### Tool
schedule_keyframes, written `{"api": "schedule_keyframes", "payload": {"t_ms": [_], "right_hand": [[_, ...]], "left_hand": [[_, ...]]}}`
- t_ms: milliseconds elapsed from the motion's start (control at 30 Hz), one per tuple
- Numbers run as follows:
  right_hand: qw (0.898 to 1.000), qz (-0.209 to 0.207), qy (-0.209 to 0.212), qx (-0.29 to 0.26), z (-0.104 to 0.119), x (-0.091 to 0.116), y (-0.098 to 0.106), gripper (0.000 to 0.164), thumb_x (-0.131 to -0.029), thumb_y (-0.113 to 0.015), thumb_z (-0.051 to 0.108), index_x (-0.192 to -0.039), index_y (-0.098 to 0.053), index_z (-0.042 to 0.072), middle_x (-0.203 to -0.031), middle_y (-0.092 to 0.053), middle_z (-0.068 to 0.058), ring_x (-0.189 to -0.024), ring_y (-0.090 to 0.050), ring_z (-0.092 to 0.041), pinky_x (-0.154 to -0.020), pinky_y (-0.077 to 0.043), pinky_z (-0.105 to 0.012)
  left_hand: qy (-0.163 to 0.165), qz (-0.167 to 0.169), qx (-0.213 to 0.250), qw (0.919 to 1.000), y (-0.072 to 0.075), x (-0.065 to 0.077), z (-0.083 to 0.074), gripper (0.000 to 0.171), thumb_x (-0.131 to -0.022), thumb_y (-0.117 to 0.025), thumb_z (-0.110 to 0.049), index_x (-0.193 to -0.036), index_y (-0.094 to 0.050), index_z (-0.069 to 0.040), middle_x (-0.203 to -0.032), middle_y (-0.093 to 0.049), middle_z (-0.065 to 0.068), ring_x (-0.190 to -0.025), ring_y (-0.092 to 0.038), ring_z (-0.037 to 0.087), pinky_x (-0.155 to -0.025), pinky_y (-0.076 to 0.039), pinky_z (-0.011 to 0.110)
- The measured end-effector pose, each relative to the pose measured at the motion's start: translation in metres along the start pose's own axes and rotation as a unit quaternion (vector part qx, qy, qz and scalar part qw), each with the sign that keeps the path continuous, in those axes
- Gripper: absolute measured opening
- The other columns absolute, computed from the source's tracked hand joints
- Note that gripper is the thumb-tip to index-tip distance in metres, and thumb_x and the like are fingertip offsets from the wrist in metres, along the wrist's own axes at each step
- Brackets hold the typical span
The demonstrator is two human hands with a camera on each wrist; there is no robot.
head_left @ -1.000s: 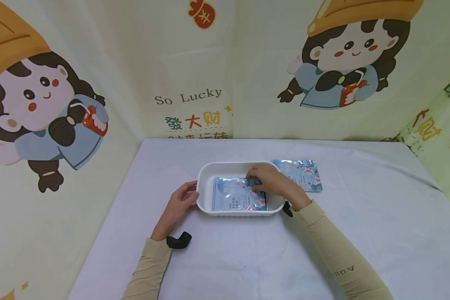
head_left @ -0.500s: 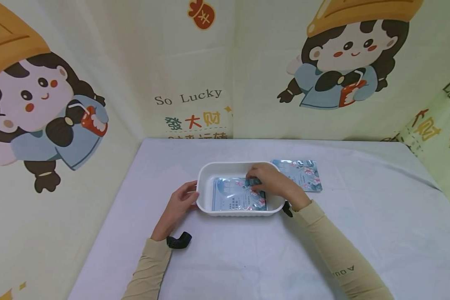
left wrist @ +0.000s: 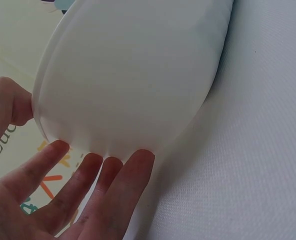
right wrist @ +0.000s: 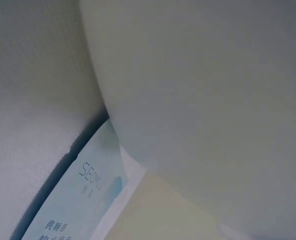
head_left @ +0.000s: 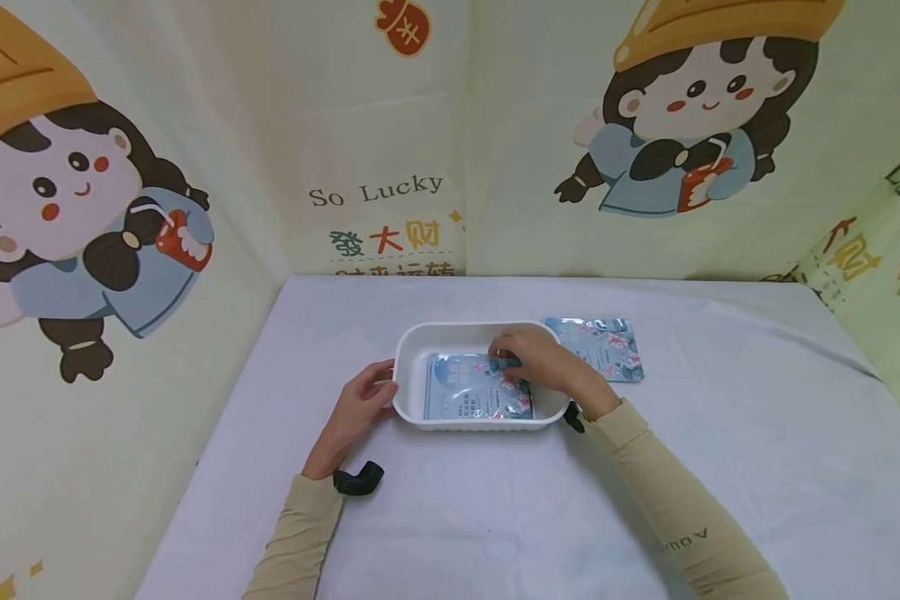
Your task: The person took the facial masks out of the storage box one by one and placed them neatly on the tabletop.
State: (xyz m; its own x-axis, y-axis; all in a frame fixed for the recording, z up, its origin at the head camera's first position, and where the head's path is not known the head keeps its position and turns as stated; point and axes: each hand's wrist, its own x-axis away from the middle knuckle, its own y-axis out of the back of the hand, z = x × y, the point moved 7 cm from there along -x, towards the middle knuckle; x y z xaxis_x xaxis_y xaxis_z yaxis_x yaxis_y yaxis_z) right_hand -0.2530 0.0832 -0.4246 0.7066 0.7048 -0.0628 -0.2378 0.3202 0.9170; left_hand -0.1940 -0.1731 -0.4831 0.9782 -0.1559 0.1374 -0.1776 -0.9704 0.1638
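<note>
Head view, far left: a big cartoon figure (head_left: pixel 82 200) printed on the pale backdrop (head_left: pixel 525 183). Next, my tan left sleeve (head_left: pixel 292 533), with a black wrist piece (head_left: pixel 358 479) at its cuff. My left hand (head_left: pixel 351 414) is at the left end of the white tray (head_left: pixel 480 426) — thumb at the rim, four fingertips spread against the outer wall, hand wide and loose, per the left wrist view. Tray sits upright on the white cloth (head_left: pixel 435 517). Inside it, a blue packet (head_left: pixel 465 389) lies flat, pink flowers toward its right end. My right hand (head_left: pixel 536 357) reaches over the tray's right side, fingers bent down at the packet's upper right corner. Can't tell if that's a pinch or just a touch — fingertips partly hidden, and the right wrist view shows only tray wall, cloth and print. Second packet (head_left: pixel 611 350), same blue floral look, lies flat on the cloth just behind the tray's right end, partly covered by my hand. My right sleeve (head_left: pixel 675 500) runs down to the lower right edge.
</note>
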Motion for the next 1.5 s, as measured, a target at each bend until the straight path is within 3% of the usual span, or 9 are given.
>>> {"api": "schedule_keyframes", "payload": {"t_ms": [267, 567, 800, 967, 1300, 1500], "right_hand": [[0.997, 0.044, -0.03, -0.054, -0.002, 0.003, -0.001, 0.037, -0.086, -0.076, 0.005, -0.122, -0.067, 0.006, -0.12, -0.07, -0.009, -0.098, -0.064, -0.02, -0.09, -0.055, -0.04], [0.996, 0.031, -0.041, -0.069, -0.008, 0.005, -0.002, 0.036, -0.086, -0.076, 0.006, -0.121, -0.07, 0.01, -0.122, -0.069, -0.006, -0.108, -0.064, -0.021, -0.095, -0.054, -0.042], [0.991, 0.008, -0.025, -0.13, -0.01, 0.007, 0.005, 0.032, -0.087, -0.076, 0.008, -0.118, -0.072, 0.011, -0.115, -0.071, -0.002, -0.095, -0.063, -0.016, -0.082, -0.054, -0.035], [0.984, -0.002, -0.008, -0.178, -0.01, 0.009, 0.012, 0.03, -0.088, -0.075, 0.009, -0.117, -0.072, 0.012, -0.113, -0.072, -0.002, -0.089, -0.063, -0.013, -0.081, -0.054, -0.032], [0.974, -0.003, -0.034, -0.223, -0.016, 0.014, 0.018, 0.028, -0.09, -0.072, 0.009, -0.117, -0.073, 0.012, -0.117, -0.071, -0.007, -0.078, -0.064, -0.015, -0.062, -0.058, -0.028], [0.969, -0.011, -0.04, -0.244, -0.017, 0.017, 0.021, 0.027, -0.092, -0.07, 0.008, -0.119, -0.072, 0.011, -0.12, -0.07, -0.009, -0.079, -0.066, -0.017, -0.061, -0.059, -0.029]], "left_hand": [[-0.002, 0.002, 0.003, 1.0, -0.001, 0.0, -0.002, 0.045, -0.1, -0.061, -0.023, -0.142, -0.05, -0.016, -0.143, -0.052, 0.011, -0.125, -0.057, 0.031, -0.088, -0.059, 0.034], [-0.008, 0.009, 0.001, 0.9999, -0.002, -0.001, -0.001, 0.046, -0.1, -0.061, -0.025, -0.143, -0.049, -0.016, -0.144, -0.052, 0.011, -0.126, -0.057, 0.032, -0.088, -0.059, 0.034], [-0.009, 0.008, -0.006, 0.9999, -0.003, 0.0, -0.001, 0.046, -0.1, -0.061, -0.024, -0.143, -0.049, -0.015, -0.144, -0.052, 0.012, -0.124, -0.058, 0.031, -0.089, -0.058, 0.034], [-0.007, 0.009, -0.011, 0.9999, -0.001, 0.001, 0.0, 0.047, -0.1, -0.061, -0.024, -0.144, -0.048, -0.014, -0.143, -0.052, 0.013, -0.123, -0.059, 0.032, -0.089, -0.058, 0.035], [-0.008, 0.009, -0.018, 0.9998, 0.004, 0.0, 0.002, 0.051, -0.098, -0.064, -0.029, -0.144, -0.048, -0.014, -0.141, -0.053, 0.014, -0.121, -0.06, 0.033, -0.089, -0.059, 0.038], [-0.005, 0.01, -0.019, 0.9998, 0.003, -0.001, 0.0, 0.051, -0.098, -0.064, -0.029, -0.144, -0.048, -0.015, -0.142, -0.053, 0.014, -0.122, -0.06, 0.033, -0.09, -0.058, 0.04]]}}
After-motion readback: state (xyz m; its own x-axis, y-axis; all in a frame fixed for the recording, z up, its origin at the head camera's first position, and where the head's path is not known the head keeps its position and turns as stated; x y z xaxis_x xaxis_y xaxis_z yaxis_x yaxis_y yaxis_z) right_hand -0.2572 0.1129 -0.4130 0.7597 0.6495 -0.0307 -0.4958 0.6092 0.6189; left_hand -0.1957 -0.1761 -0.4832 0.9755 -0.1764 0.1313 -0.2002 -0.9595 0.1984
